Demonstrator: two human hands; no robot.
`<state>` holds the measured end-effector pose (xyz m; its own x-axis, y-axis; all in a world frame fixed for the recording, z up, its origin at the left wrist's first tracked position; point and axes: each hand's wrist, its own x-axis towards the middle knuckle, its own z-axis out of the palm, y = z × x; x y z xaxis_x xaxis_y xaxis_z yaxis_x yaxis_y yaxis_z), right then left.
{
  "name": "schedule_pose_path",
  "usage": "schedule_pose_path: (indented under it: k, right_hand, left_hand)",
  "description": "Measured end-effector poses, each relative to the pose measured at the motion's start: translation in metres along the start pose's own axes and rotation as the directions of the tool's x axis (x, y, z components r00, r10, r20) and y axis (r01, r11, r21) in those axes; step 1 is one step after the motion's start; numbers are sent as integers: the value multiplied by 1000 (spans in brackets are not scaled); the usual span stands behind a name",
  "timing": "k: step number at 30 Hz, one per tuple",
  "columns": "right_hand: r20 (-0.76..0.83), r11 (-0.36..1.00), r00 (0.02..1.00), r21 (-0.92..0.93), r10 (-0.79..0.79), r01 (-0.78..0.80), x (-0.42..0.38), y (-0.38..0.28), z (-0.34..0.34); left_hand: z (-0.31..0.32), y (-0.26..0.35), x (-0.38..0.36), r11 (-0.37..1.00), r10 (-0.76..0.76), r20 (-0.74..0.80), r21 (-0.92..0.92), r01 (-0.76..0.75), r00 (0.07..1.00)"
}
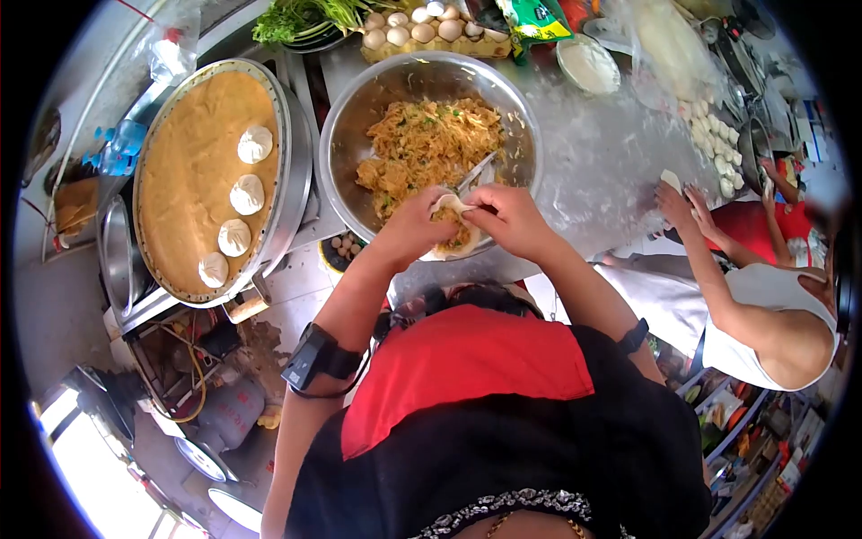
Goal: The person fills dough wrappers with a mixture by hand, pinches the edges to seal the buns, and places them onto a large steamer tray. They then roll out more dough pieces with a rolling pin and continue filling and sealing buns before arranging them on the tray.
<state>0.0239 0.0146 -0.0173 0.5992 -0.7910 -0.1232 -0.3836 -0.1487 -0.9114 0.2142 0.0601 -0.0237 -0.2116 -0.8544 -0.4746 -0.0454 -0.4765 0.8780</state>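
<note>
Over the near rim of a large steel bowl [330, 135], my left hand [415, 225] cups a round dough wrapper [464, 242] with filling showing in its open middle. The fingers of my right hand [510, 220] pinch the wrapper's edge from the right side. Shredded orange-brown filling with green bits [435, 130] lies in the bowl. A metal utensil [478, 169] rests in it, its lower end hidden behind my hands. To the left, several pleated buns [247, 194] sit on the brown cloth of a round steamer [171, 180].
At the back are a tray of eggs [422, 33], leafy greens [301, 20], a green packet [536, 20] and a bowl of white powder [588, 65]. On the right, a co-worker's hands [678, 211] handle dough near several dough pieces [718, 144].
</note>
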Motion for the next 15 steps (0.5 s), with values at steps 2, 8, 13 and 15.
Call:
schedule_pose_path:
  k: [2,8,13,15]
  right_hand:
    - [-12,1000,1000,25,-12,12,-1,-5,-1]
    - [24,999,999,-46,-21,22,6,1,-1]
    - [-44,993,993,30,-114,115,8,3,8]
    - [-21,998,999,56,31,-30,7,2,0]
  left_hand:
    - [-6,6,-3,999,-32,54,-31,33,998]
    - [-13,11,2,991,22,47,134,-28,999]
    - [-14,10,4,959,88,20,270,-90,996]
    - [-12,21,1,989,2,-56,148,6,998]
